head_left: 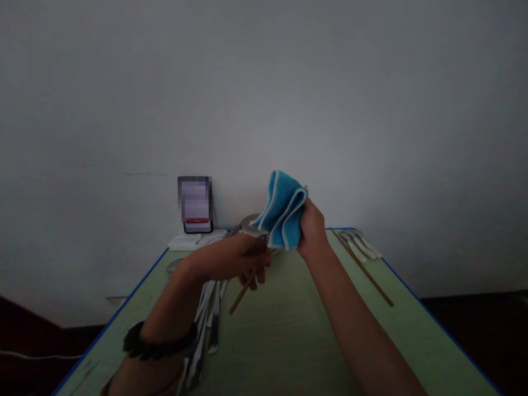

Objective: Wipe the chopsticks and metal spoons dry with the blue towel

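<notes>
My right hand (312, 228) is closed on a folded blue cloth (282, 209) with a white edge, held up above the green table (280, 335). My left hand (239, 257) is closed round a wooden chopstick (241, 292) that slants down toward the table, its upper end going into the cloth. A black band sits on my left wrist.
Several metal utensils (208, 316) lie under my left arm. At the right rear lie white-handled spoons (363, 246) and a long wooden chopstick (363, 268). A phone on a stand (196, 204) and a white block (193, 240) stand at the back by the wall.
</notes>
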Action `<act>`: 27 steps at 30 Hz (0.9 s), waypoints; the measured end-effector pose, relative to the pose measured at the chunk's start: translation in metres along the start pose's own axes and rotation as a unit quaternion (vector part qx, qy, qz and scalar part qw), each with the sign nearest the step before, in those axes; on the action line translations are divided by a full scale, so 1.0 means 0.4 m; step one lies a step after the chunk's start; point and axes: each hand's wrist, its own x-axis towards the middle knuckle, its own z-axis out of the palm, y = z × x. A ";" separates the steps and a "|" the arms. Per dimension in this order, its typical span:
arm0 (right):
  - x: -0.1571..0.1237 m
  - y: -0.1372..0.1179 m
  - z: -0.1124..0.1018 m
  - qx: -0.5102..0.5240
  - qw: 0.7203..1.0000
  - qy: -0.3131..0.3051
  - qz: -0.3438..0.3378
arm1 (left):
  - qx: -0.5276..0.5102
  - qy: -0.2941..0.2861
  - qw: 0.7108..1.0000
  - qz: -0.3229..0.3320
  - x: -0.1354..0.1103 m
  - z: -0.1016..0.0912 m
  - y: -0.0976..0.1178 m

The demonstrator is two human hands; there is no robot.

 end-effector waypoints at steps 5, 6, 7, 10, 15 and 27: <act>-0.014 0.002 0.000 -0.064 0.997 -0.033 -0.033 | 0.030 -0.031 0.998 -0.052 0.003 -0.001 0.000; -0.018 0.001 0.001 -0.074 0.996 -0.037 -0.038 | 0.040 -0.029 0.997 -0.062 0.004 0.000 0.000; -0.021 0.000 0.001 -0.079 0.995 -0.041 -0.040 | 0.045 -0.025 0.996 -0.069 0.005 0.000 0.000; -0.027 -0.004 0.003 -0.080 0.995 -0.041 -0.037 | 0.039 -0.017 0.997 -0.061 0.008 0.002 -0.001; -0.026 -0.014 0.004 -0.104 0.993 -0.013 -0.056 | 0.014 -0.015 0.999 -0.025 0.007 -0.002 -0.008; -0.054 -0.027 0.015 -0.172 0.980 -0.079 -0.057 | -0.018 -0.045 0.999 0.009 -0.016 -0.020 -0.028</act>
